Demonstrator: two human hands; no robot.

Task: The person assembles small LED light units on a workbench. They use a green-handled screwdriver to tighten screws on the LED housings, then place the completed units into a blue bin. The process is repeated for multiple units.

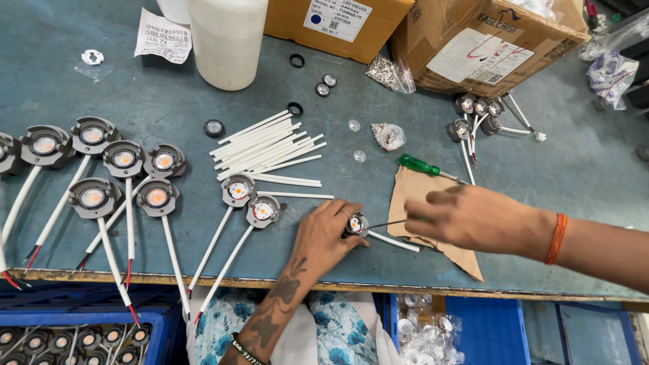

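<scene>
At the near edge of the counter (169,101), about the middle, the left hand (323,233) is clamped around a small round lamp (355,224), fingers curled over its rim and pinning it to the surface. Its white lead (393,241) runs out to the right and slightly nearer, so the lamp's long axis lies roughly across the scene, left to right. From the right, the right hand (470,217) comes in with fingers pinched together on a thin metal tool (384,224), whose tip reaches left to touch the lamp; the tool lies almost in line with the lead. The left hand is on the lamp itself, the right hand just beside it. Under the right hand lies a scrap of brown card (419,196), with a green-handled screwdriver (422,166) just beyond it. Two more lamps (250,201) sit just left of the left hand, and a cluster of six or so (108,169) lies farther left, leads trailing over the near edge. White sleeves (267,149) are heaped mid-counter; cartons (473,40) and a white jug (226,40) stand at the far side. The counter is worn blue-grey, crowded, with blue bins (74,331) below.
</scene>
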